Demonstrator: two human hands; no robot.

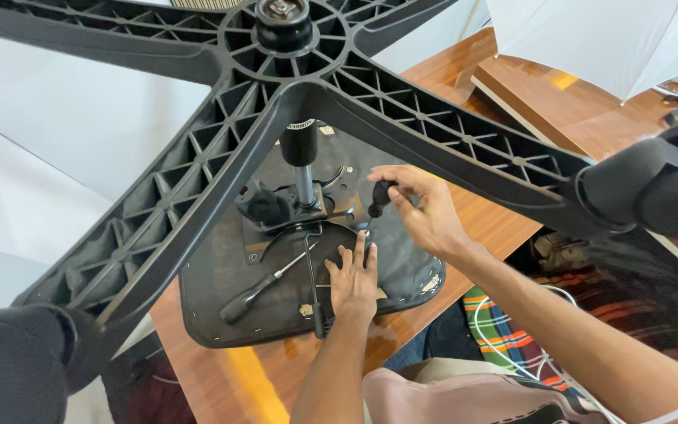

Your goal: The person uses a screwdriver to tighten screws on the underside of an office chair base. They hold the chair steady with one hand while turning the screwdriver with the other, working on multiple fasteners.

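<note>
An upturned office chair lies on a wooden table, its black seat underside facing up. The black star base with its ribbed legs looms close to the camera. My left hand lies flat, fingers spread, on the seat bottom next to the metal tilt mechanism. My right hand grips the black handle of a screwdriver, its tip pointing down at the seat near my left fingertips. A second screwdriver with a black handle rests loose on the seat.
The wooden table extends under the seat and behind to the right. A castor sits on a base leg at right, another castor at lower left. A white umbrella is at top right. Checked cloth lies by my lap.
</note>
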